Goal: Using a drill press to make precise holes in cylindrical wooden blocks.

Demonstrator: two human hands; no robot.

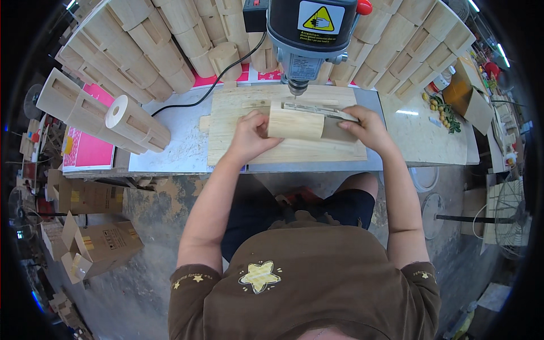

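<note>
While left hand [253,136] clamps the wooden block [297,124], I've right hand [368,128] pinching the slim strip [311,109] at its fingertips, likely positioning; next needs steadiness.

Pale, creamy wood on the block [296,126], faint grain streaking along it, a greyish strip [310,109] against that blond! Warmer honey tan on the board [238,116], and here's hot pink blazing from the sheet [93,157]! Dark navy on the drill head [283,28], bright red on its knob [364,7], yellow and black on the warning label [321,20]. Chocolate brown on the shirt [317,266], with one pale-yellow star [260,276] edged in white!
</note>
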